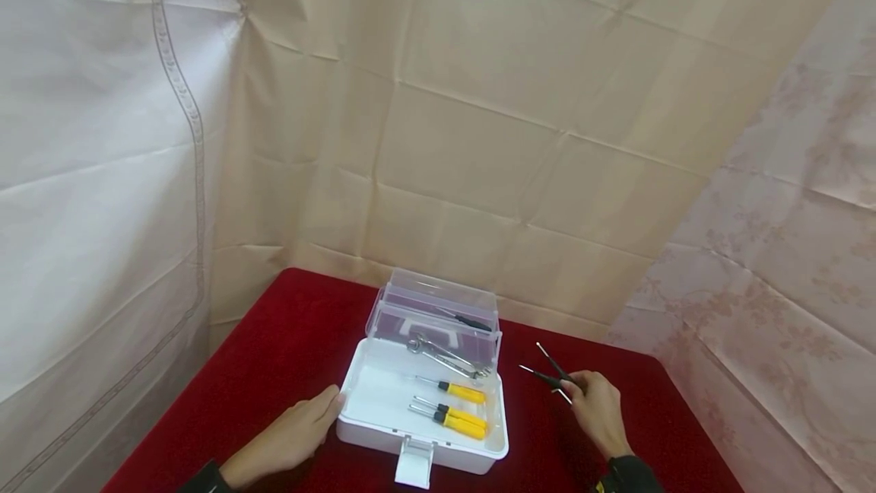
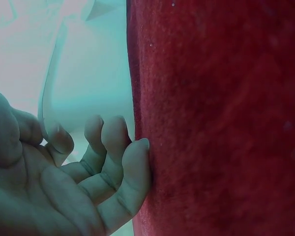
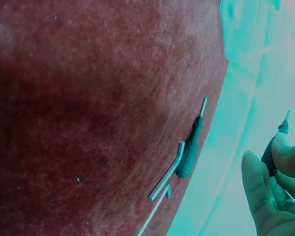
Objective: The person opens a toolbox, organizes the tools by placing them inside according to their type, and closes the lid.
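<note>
A white toolbox [image 1: 376, 390] with its clear lid [image 1: 441, 291] raised stands on the red cloth. At its left edge rests my left hand [image 1: 301, 428], fingers loosely bent against the box's outer side [image 2: 91, 73] in the left wrist view. To the right of the box, my right hand [image 1: 601, 411] pinches a small black-handled screwdriver [image 3: 269, 153] between thumb and fingers. Near that hand, another black-handled screwdriver [image 3: 189, 155] lies on the cloth beside an L-shaped hex key [image 3: 166, 172] and a second hex key [image 3: 155, 209].
Inside the box lie three yellow-handled screwdrivers [image 1: 465, 424] and some metal wrenches [image 1: 445, 356]. A dark-handled tool [image 1: 472, 322] shows through the lid. The front latch [image 1: 414, 462] hangs down. Red cloth [image 1: 308, 326] covers the table, with beige curtains [image 1: 479, 158] behind it.
</note>
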Action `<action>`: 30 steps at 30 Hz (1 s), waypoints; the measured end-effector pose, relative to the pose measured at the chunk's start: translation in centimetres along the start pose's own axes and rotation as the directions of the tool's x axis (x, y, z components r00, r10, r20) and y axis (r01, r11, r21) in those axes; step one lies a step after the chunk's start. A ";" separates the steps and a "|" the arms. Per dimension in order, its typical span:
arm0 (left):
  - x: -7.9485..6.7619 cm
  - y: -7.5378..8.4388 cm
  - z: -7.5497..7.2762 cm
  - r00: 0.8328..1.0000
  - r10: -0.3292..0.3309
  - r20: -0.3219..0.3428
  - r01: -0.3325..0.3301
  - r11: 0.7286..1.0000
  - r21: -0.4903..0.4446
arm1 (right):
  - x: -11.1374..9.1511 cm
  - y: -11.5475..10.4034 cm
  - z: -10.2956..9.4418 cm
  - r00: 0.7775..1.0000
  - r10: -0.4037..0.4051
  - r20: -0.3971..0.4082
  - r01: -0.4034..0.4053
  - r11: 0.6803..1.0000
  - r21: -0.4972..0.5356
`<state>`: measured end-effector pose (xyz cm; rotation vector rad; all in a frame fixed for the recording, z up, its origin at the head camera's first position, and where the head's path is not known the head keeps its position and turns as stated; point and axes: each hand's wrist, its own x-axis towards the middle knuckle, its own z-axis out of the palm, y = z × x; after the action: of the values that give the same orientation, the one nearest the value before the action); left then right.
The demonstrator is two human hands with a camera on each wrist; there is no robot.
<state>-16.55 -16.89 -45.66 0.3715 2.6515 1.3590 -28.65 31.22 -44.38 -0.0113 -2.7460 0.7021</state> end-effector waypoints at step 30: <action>0.0 -0.2 0.0 1.000 -0.020 0.018 0.020 1.000 -0.016 | 0.6 -1.5 0.4 0.994 -0.075 -0.082 0.080 0.995 0.051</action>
<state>-16.58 -17.05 -45.84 0.3529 2.6213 1.3634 -29.27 29.78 -43.89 0.0774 -2.6348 0.7387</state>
